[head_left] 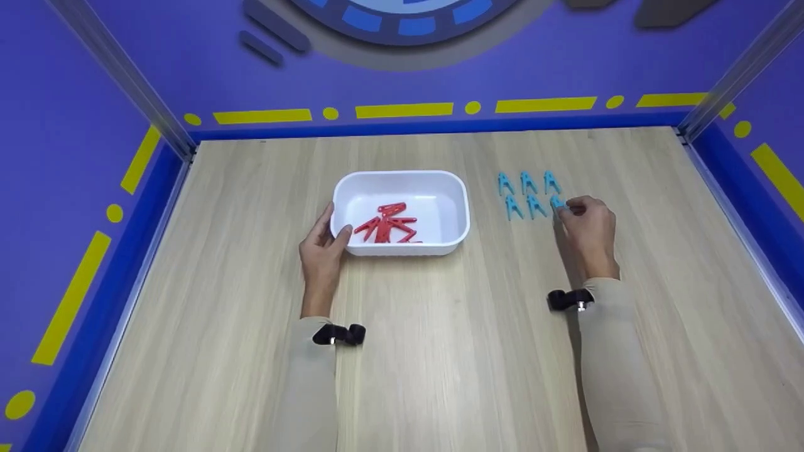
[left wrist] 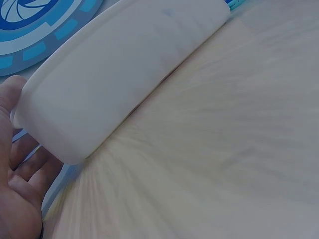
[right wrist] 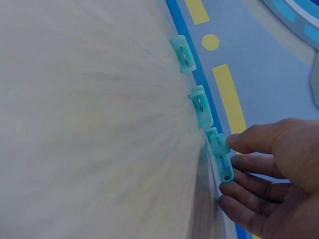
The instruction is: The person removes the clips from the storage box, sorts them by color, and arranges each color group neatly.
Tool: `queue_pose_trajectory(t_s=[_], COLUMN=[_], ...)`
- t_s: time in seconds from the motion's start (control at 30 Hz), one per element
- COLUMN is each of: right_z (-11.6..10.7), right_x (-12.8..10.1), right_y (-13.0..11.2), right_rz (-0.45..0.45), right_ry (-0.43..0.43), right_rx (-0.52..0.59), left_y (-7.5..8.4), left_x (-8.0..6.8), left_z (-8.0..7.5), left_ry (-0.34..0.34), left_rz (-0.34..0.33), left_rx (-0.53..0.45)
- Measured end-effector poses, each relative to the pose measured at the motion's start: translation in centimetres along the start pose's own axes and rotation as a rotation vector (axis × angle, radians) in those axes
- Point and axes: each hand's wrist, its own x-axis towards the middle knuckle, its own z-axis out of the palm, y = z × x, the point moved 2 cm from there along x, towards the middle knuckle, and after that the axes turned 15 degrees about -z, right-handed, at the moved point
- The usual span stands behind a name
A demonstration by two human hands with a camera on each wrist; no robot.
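A white plastic tub [head_left: 440, 247] stands on the table with several red clothespins [head_left: 383, 229] lying in a loose pile inside. My left hand [head_left: 321, 251] grips the tub's left end, thumb at the rim and fingers along the outer wall; the left wrist view shows the tub's side [left wrist: 114, 74] and part of that hand [left wrist: 22, 184]. To the right, several light-blue clothespins [head_left: 528, 182] lie in two rows. My right hand [head_left: 590, 229] pinches the rightmost blue clothespin [right wrist: 223, 158] of the near row, its fingertips partly covering it in the head view.
The light wood table [head_left: 427, 351] is bordered by blue-purple panels [head_left: 270, 81] with yellow markings at the back and both sides. Metal corner posts [head_left: 125, 75] rise at the back. Each sleeve carries a small black wrist camera [head_left: 342, 334].
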Motion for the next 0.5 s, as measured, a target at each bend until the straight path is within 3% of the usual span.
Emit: queue_pose_trajectory(t_s=[0.2,0.5], right_z=[-0.12,-0.88], right_x=[0.04,0.01], right_y=[-0.03,-0.38], right_rz=[0.027,0.046], right_ry=[-0.043,-0.202], right_rx=[0.006,0.007], left_y=[-0.07,0.06], left_x=[0.05,-0.01], left_z=[-0.01,0.06], left_ry=[-0.003,-0.001], left_rz=[-0.004,-0.001], left_rx=[-0.017,-0.004])
